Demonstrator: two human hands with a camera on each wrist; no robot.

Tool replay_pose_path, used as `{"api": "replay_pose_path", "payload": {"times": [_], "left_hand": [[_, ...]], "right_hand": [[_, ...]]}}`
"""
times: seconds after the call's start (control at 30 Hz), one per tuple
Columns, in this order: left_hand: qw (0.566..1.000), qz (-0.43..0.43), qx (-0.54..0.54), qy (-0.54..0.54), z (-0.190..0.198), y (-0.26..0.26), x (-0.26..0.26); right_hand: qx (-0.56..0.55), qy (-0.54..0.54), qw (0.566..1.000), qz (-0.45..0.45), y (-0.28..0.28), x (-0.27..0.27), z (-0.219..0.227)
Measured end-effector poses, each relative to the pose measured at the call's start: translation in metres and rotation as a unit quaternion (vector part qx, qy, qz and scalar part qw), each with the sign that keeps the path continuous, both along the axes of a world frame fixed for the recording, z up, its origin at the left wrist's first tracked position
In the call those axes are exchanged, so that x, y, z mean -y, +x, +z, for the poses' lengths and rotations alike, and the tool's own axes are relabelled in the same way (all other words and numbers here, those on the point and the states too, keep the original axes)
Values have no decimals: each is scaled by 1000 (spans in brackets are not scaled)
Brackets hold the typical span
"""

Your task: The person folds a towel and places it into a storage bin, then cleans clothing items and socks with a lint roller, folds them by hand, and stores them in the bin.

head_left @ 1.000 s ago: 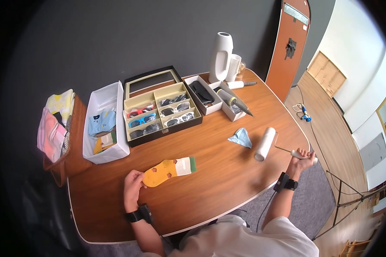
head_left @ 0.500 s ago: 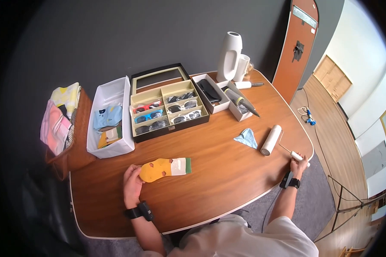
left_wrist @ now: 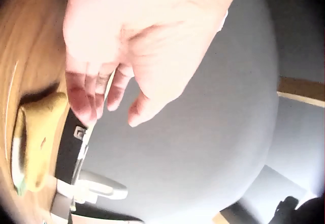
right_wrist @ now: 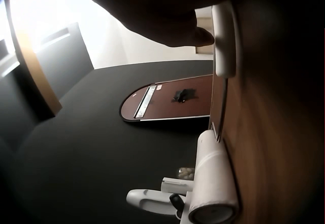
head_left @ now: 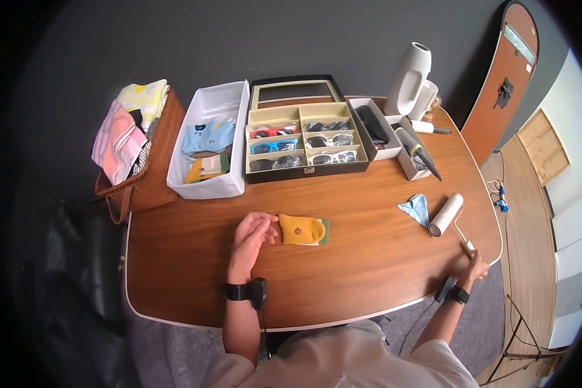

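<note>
A yellow sock [head_left: 301, 229] with a small flower lies folded over on the table, its white and green cuff peeking out underneath. Just to its left is my left hand [head_left: 251, 244], fingers loosely extended and holding nothing. In the left wrist view the sock [left_wrist: 41, 137] lies apart from the fingertips [left_wrist: 84, 113]. At the table's right edge my right hand [head_left: 474, 268] holds the handle of a white lint roller [head_left: 446, 215]. The right wrist view shows the thumb [right_wrist: 204, 37] against the handle [right_wrist: 224, 46]; the other fingers are hidden.
A light-blue cloth [head_left: 416, 208] lies left of the roller. Along the back stand a brown basket [head_left: 155, 165] of clothes, a white bin [head_left: 204, 189] with socks, a sunglasses case [head_left: 307, 171], boxes [head_left: 388, 153] and a white vase-like object [head_left: 407, 81].
The yellow sock, flat before, is folded over, and my left hand has let go of it. The lint roller has come down to the table with my right hand. The head view has turned left.
</note>
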State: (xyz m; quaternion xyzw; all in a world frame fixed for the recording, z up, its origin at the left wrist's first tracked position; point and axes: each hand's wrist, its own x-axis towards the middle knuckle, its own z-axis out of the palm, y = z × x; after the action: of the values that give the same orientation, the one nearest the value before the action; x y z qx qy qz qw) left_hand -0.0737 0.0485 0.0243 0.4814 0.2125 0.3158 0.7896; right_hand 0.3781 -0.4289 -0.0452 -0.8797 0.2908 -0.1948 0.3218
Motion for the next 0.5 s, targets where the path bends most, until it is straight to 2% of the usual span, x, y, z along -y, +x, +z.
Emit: {"api": "replay_pose_path", "payload": {"times": [0.03, 0.07, 0.1, 0.13, 0.17, 0.2, 0.23, 0.27, 0.3, 0.37, 0.4, 0.43, 0.47, 0.5], "left_hand": [[997, 55, -49, 22, -10, 0, -4], [997, 58, -50, 20, -21, 1, -5], [988, 93, -114, 46, -33, 2, -7], [973, 129, -177, 72, -40, 4, -9], [965, 143, -206, 73, -42, 8, -7], [953, 159, -221, 133, -48, 14, -3], [936, 175, -237, 194, -55, 20, 1], [920, 180, -256, 237, -62, 26, 5], [901, 185, -274, 280, -66, 32, 9], [831, 180, -374, 371, -28, 42, 27], [798, 210, -381, 417, -29, 47, 31], [762, 238, -386, 462, -32, 50, 35], [758, 245, -389, 463, -36, 49, 35], [744, 237, -382, 494, -42, 49, 33]], "right_hand": [[-1, -1, 1000, 3, -2, 2, -2], [-16, -49, 999, 13, -3, 3, -4], [-30, -96, 995, 24, -1, 1, -4], [-29, -95, 995, 29, -1, -6, -5], [82, -128, 988, 7, -9, -16, -3], [193, -157, 968, -14, -18, -28, -1], [192, -154, 969, -9, -36, -51, 14], [253, -45, 962, 89, -62, -86, 44], [308, 68, 931, 186, -86, -119, 70], [236, 173, 895, 337, -121, -170, 101], [154, 310, 838, 423, -130, -191, 99], [133, 260, 800, 524, -122, -209, 65], [-17, 177, 779, 601, -145, -232, 85], [36, 184, 727, 661, -162, -259, 62]]}}
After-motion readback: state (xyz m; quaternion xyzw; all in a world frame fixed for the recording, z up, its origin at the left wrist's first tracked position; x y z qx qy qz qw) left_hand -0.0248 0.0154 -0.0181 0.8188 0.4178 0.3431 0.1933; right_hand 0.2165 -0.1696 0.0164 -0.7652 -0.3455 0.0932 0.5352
